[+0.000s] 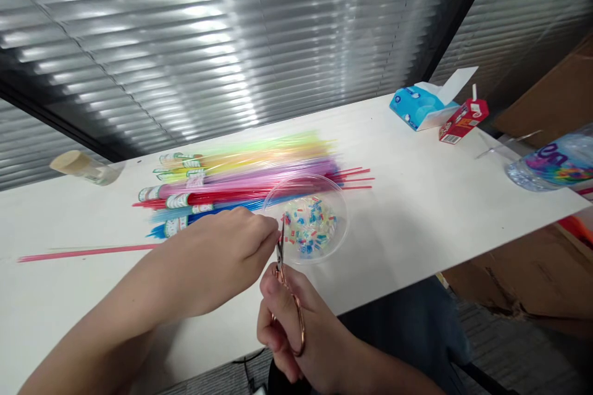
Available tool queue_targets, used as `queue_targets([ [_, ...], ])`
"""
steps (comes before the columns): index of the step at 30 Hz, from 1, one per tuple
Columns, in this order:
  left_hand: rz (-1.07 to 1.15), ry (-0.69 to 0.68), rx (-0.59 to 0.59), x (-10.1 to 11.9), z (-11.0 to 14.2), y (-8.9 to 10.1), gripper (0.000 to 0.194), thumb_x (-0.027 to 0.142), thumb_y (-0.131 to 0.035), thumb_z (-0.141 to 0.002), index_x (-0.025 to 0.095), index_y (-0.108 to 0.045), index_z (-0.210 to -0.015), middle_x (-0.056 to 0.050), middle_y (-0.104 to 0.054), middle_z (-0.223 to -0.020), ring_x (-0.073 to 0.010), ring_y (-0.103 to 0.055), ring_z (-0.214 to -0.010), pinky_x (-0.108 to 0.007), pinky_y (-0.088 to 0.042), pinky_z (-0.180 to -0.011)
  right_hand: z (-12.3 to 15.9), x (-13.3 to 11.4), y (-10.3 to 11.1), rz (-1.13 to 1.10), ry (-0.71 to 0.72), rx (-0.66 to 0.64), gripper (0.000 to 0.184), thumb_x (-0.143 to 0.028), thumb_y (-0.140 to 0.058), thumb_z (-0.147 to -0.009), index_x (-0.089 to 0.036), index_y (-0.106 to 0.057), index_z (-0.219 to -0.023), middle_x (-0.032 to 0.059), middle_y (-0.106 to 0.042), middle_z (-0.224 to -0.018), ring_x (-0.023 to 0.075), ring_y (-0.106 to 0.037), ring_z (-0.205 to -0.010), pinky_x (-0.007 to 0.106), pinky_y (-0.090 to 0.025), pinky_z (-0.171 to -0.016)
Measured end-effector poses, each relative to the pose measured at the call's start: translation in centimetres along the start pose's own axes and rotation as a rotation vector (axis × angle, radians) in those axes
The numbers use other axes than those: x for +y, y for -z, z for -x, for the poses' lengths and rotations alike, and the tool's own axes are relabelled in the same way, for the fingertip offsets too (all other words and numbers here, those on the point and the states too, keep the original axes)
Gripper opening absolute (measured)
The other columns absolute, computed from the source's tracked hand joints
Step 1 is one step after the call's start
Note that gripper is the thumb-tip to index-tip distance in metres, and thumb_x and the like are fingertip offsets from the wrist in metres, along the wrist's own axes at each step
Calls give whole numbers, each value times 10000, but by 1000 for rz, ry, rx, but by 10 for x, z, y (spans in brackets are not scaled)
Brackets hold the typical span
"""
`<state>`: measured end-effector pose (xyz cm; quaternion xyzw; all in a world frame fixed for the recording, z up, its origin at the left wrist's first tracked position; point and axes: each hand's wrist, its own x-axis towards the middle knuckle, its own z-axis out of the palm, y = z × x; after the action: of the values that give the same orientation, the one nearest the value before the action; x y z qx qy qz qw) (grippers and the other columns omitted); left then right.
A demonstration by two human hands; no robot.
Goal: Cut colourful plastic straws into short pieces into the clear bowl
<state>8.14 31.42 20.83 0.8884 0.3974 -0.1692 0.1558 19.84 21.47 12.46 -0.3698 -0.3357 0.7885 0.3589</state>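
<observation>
Red straws [88,253] run from the left edge of the frame towards its centre, passing under the left hand [231,244]. Its curled fingers seem to pinch them near the end, though the grip is hidden, probably to steady the tips. The right hand [308,318], lower centre, wraps its fingers around the scissors [280,253], whose blades point up at the bowl [347,216], likely so that snipped bits [317,219] collect inside. Sorted bundles [259,166] lie behind, centre left, presumably within reach.
</observation>
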Motion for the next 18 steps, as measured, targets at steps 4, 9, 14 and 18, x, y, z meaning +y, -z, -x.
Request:
queue_targets([
  [4, -2, 13, -20, 2, 1, 1, 360, 307, -300, -941, 208, -507, -664, -22, -565, -637, -160, -503, -556, -299, -283, -498, -1, 1, 1, -15, -1, -10, 652, -865, -404, -756, -216, -351, -798, -109, -407, -518, 17, -320, -303, 165, -255, -346],
  [9, 11, 21, -15, 1, 1, -1, 375, 323, -285, -944, 211, -504, -660, -19, -560, -625, -158, -496, -545, -304, -273, -493, -2, 5, 0, -41, 40, -24, 616, -821, -413, -805, -210, -361, -752, -99, -399, -519, 14, -317, -305, 157, -236, -326],
  [14, -14, 43, 7, 3, -1, -3, 364, 328, -282, -940, 207, -487, -664, -24, -551, -638, -160, -488, -559, -301, -279, -505, -4, 10, 0, -58, 57, 20, 557, -752, -473, -843, -202, -390, -821, -110, -421, -511, 8, -311, -309, 130, -227, -319],
  [18, -18, 48, 21, 4, -4, -4, 354, 335, -284, -945, 208, -487, -685, -23, -560, -661, -162, -494, -580, -295, -291, -517, -7, 16, 0, -92, 49, 16, 541, -742, -487, -845, -213, -375, -840, -121, -423, -499, 16, -297, -283, 129, -246, -286],
])
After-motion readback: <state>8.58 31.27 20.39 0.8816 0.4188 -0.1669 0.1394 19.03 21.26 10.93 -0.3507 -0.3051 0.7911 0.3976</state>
